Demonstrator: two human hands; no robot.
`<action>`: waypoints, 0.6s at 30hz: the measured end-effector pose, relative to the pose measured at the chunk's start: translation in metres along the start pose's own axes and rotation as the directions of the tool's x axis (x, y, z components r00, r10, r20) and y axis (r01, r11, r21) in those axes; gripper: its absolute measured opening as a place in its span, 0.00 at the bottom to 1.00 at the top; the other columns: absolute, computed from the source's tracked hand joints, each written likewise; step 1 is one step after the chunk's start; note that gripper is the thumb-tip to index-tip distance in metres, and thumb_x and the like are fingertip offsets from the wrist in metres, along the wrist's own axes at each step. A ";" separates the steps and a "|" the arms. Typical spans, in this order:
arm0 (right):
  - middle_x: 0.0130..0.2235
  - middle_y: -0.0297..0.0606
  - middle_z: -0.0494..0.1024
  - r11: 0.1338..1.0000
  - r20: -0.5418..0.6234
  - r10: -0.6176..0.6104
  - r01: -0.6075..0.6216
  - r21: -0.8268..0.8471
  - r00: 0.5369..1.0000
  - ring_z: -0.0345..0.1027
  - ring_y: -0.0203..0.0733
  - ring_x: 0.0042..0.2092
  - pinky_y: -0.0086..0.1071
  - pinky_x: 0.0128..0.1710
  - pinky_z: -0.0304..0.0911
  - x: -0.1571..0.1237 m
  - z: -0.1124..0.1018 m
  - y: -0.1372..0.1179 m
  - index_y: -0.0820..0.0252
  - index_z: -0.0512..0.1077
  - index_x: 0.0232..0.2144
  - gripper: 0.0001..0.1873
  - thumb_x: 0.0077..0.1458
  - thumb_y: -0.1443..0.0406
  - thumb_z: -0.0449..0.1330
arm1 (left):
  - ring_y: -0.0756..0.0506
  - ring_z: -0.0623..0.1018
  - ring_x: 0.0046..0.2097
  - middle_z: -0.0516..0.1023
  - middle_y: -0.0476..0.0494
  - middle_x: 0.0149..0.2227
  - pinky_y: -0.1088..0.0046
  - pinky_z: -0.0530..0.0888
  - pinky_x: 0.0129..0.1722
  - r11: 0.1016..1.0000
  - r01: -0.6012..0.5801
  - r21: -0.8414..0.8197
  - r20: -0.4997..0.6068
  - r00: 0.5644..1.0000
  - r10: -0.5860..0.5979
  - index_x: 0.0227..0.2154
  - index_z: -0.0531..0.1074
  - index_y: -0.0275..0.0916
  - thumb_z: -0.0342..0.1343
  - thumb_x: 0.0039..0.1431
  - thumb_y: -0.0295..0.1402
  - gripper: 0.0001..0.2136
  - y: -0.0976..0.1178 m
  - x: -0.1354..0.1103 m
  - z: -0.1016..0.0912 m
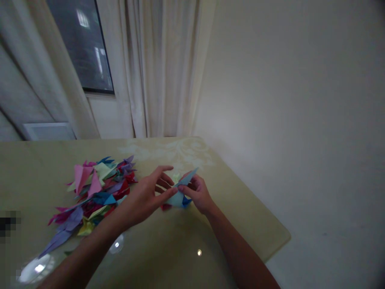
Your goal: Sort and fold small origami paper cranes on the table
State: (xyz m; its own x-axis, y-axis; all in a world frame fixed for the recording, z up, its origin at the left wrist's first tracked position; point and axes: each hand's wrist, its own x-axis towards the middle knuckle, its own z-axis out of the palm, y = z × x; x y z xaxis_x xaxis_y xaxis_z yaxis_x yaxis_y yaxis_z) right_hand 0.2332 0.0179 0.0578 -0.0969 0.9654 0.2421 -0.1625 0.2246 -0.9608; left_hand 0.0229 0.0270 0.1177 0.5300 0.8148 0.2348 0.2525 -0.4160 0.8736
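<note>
My right hand (198, 194) pinches a light blue folded paper (187, 178) between thumb and fingers; its pointed end sticks up to the right. Close on its left is my left hand (153, 188), with fingers spread and the thumb tip at the paper's lower edge. Whether that thumb presses on the paper is hard to tell. Beneath the hands lie more paper pieces: a pale blue one (176, 199), a dark blue one (186, 201) and a red one (165, 207), partly hidden by the fingers.
A heap of colourful folded papers (99, 188) spreads over the left of the glossy table (240, 208), partly behind my left forearm. The table's right edge runs along a pale wall (294, 120). Curtains (168, 72) and a dark window (87, 44) stand behind.
</note>
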 end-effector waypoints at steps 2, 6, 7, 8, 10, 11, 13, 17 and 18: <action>0.31 0.31 0.76 0.999 0.053 0.029 -0.030 0.014 0.998 0.70 0.37 0.31 0.30 0.32 0.67 0.000 -0.005 -0.001 0.55 0.73 0.34 0.23 0.46 0.51 0.78 | 0.44 0.84 0.39 0.85 0.45 0.39 0.68 0.80 0.40 0.998 0.044 0.034 0.020 0.999 -0.045 0.50 0.75 0.41 0.58 0.65 0.43 0.15 -0.002 -0.009 0.004; 0.31 0.31 0.76 0.995 0.249 0.081 -0.064 -0.076 0.965 0.68 0.35 0.30 0.29 0.30 0.65 -0.002 -0.013 -0.008 0.57 0.76 0.36 0.20 0.48 0.53 0.77 | 0.44 0.83 0.40 0.86 0.44 0.40 0.70 0.78 0.40 0.982 0.089 0.166 0.024 0.995 -0.095 0.43 0.80 0.42 0.54 0.69 0.42 0.13 -0.013 -0.042 0.018; 0.32 0.31 0.76 0.996 0.253 0.074 -0.058 -0.068 0.965 0.69 0.35 0.31 0.29 0.31 0.65 -0.001 -0.015 -0.011 0.56 0.76 0.38 0.21 0.49 0.54 0.77 | 0.43 0.83 0.42 0.86 0.43 0.42 0.69 0.78 0.42 0.975 0.109 0.196 0.027 0.993 -0.117 0.44 0.81 0.43 0.53 0.69 0.42 0.14 -0.018 -0.052 0.023; 0.33 0.31 0.76 0.998 0.240 0.060 -0.051 -0.044 0.969 0.69 0.36 0.32 0.29 0.32 0.65 -0.001 -0.017 -0.013 0.55 0.77 0.41 0.22 0.48 0.54 0.77 | 0.42 0.83 0.43 0.86 0.43 0.44 0.68 0.78 0.43 0.966 0.129 0.222 0.040 0.989 -0.142 0.46 0.81 0.44 0.52 0.69 0.42 0.15 -0.023 -0.063 0.029; 0.34 0.32 0.76 1.000 0.189 0.028 -0.029 0.001 0.982 0.69 0.36 0.33 0.28 0.32 0.65 0.001 -0.020 -0.017 0.53 0.76 0.45 0.24 0.49 0.54 0.77 | 0.41 0.83 0.46 0.86 0.42 0.46 0.67 0.78 0.47 0.947 0.170 0.273 0.086 0.976 -0.200 0.47 0.82 0.45 0.50 0.70 0.41 0.15 -0.034 -0.082 0.041; 0.35 0.32 0.76 1.000 0.157 0.010 -0.011 0.011 0.988 0.69 0.36 0.34 0.28 0.32 0.65 0.002 -0.021 -0.017 0.53 0.77 0.46 0.24 0.49 0.54 0.76 | 0.41 0.83 0.47 0.86 0.42 0.46 0.66 0.77 0.48 0.936 0.181 0.304 0.106 0.969 -0.222 0.47 0.82 0.45 0.49 0.71 0.40 0.16 -0.038 -0.089 0.048; 0.34 0.32 0.74 1.000 0.099 -0.027 0.026 0.010 0.995 0.67 0.35 0.33 0.28 0.32 0.64 0.003 -0.022 -0.017 0.53 0.77 0.45 0.22 0.51 0.54 0.75 | 0.41 0.82 0.48 0.85 0.40 0.46 0.65 0.77 0.51 0.909 0.178 0.377 0.119 0.964 -0.238 0.48 0.81 0.45 0.48 0.71 0.37 0.16 -0.045 -0.099 0.058; 0.32 0.31 0.73 0.998 0.052 -0.054 0.055 -0.018 0.997 0.65 0.36 0.32 0.29 0.31 0.61 0.004 -0.017 -0.010 0.55 0.77 0.43 0.20 0.51 0.53 0.74 | 0.40 0.80 0.50 0.81 0.38 0.48 0.64 0.77 0.52 0.820 0.132 0.557 -0.024 0.990 -0.142 0.48 0.81 0.45 0.52 0.70 0.42 0.14 -0.045 -0.096 0.048; 0.32 0.31 0.73 0.998 0.054 -0.054 0.055 -0.022 0.997 0.65 0.36 0.32 0.29 0.31 0.61 0.004 -0.015 -0.007 0.55 0.77 0.43 0.21 0.52 0.53 0.74 | 0.39 0.80 0.51 0.80 0.37 0.49 0.62 0.76 0.53 0.773 0.143 0.618 -0.087 0.990 -0.113 0.47 0.81 0.44 0.52 0.70 0.42 0.15 -0.044 -0.093 0.038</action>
State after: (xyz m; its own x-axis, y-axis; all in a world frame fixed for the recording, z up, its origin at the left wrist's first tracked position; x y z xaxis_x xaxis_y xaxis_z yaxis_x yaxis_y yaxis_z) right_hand 0.2490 0.0217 0.0636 -0.1409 0.9434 0.3003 -0.1463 0.2801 -0.9488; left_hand -0.0064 -0.0455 0.0407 0.4253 0.8889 0.1706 0.7712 -0.4545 0.4457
